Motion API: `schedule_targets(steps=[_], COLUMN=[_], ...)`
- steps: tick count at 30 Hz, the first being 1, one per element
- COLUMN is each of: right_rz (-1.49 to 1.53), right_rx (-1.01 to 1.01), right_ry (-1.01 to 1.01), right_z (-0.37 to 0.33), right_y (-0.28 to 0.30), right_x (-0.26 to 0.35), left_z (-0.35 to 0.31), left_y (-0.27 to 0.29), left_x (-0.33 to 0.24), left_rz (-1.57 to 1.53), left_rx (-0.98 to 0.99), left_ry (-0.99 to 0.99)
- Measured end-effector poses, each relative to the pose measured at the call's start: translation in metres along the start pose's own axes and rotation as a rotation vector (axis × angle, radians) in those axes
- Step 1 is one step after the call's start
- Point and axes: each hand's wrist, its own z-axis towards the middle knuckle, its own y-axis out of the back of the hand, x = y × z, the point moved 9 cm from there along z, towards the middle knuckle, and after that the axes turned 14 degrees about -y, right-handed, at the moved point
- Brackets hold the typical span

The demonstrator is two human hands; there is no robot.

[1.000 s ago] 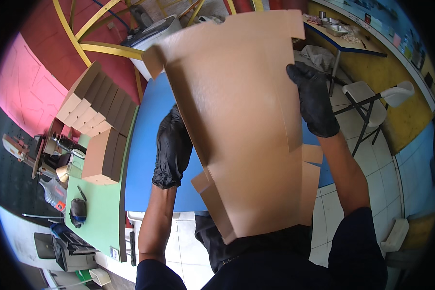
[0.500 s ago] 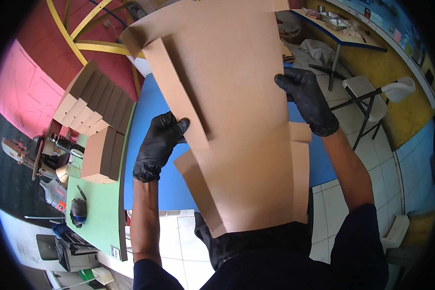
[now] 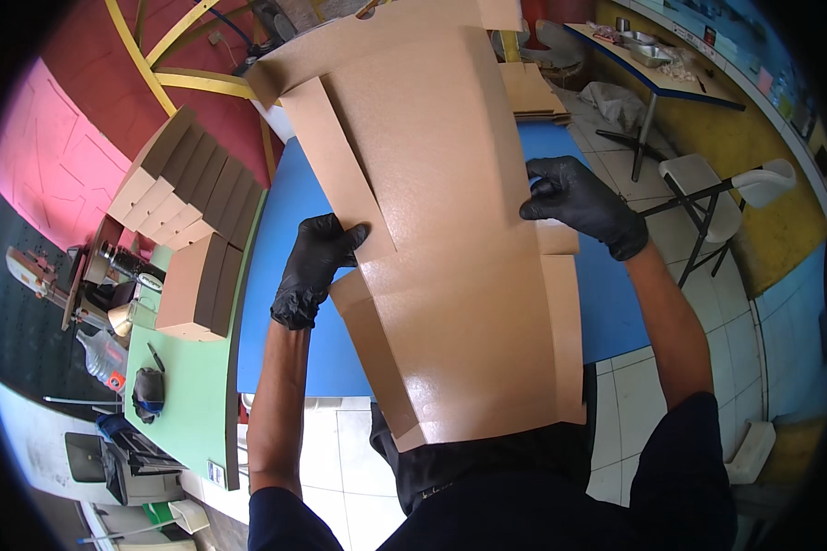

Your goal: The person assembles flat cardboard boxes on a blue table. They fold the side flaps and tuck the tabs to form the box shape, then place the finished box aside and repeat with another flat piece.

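A brown cardboard box blank (image 3: 432, 184), partly folded, spans from close to my body to the far side of the blue table (image 3: 274, 275). Its side flaps stand at an angle along both edges. My left hand (image 3: 314, 266), in a black glove, is closed on the left side flap (image 3: 340, 151), thumb on top. My right hand (image 3: 586, 204), gloved too, has its fingers bent and pinched at the right edge, beside a small tab (image 3: 558, 241). The blank's near edge reaches my dark apron (image 3: 496, 468).
Folded brown boxes (image 3: 179, 197) are stacked on a green table (image 3: 188, 395) at left, with a pen and a dark pouch. Flat cardboard sheets (image 3: 531, 92) lie at the blue table's far right. A white folding chair (image 3: 708, 188) and a table with metal trays (image 3: 651, 55) stand at right.
My right hand has slid nearer along the right edge, and the far right side has bent inward. More of the flat sheets behind shows. My left hand keeps its grip on the flap.
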Motion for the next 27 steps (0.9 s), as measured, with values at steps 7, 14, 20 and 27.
schedule_targets(steps=[7,14,20,27], right_rz=[-0.131,-0.087,0.437,0.044], right_rx=[-0.119,-0.194,0.146,-0.005], right_ry=[-0.006,-0.101,-0.268,-0.154], right_z=[0.008,0.012,0.001,-0.035], right_y=[0.005,0.03,0.011,-0.024], right_x=[-0.006,-0.034,-0.073,-0.098], left_z=[-0.001,-0.021,-0.04,-0.052], left_y=[-0.004,-0.015,-0.038,-0.048], left_x=[0.011,0.056,0.084,0.095], left_rz=[-0.137,-0.615,-0.358,-0.436], left_rx=[0.055,0.021,-0.107,-0.192], left_ry=[0.04,0.094,0.195,0.269])
